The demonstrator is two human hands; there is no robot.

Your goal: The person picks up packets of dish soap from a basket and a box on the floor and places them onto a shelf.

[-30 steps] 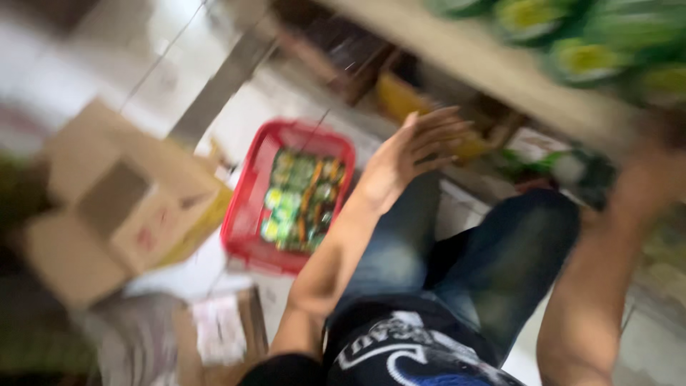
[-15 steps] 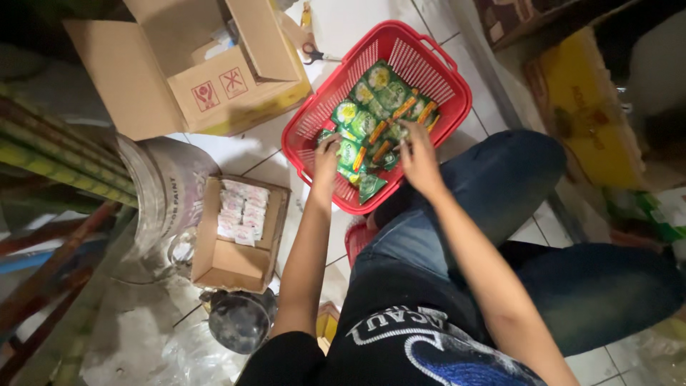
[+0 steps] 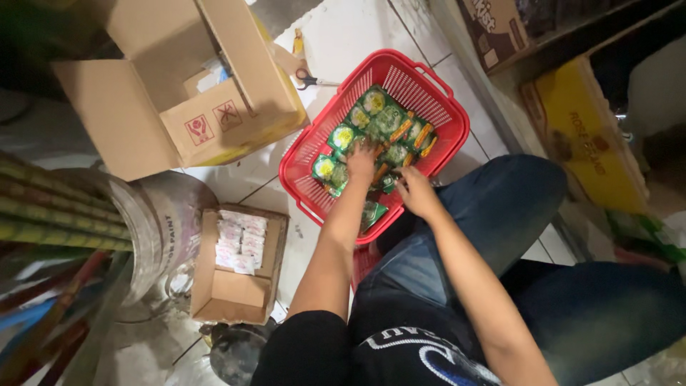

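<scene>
Tiled floor (image 3: 343, 36) — both hands among green packets (image 3: 386, 121) in red basket (image 3: 429, 86).

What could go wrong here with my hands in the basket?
The packets lie loosely heaped, so grabbing several with the left hand and right hand could spill some. The red basket sits tight against your knee; it may tip. The scissors lie just behind it, a possible hazard.

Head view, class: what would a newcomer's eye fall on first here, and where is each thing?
The red basket on the tiled floor stands out, filled with green packets. The left hand presses into the packets, and the right hand rests at the basket's near edge. To the left sits a large open cardboard box.
</scene>
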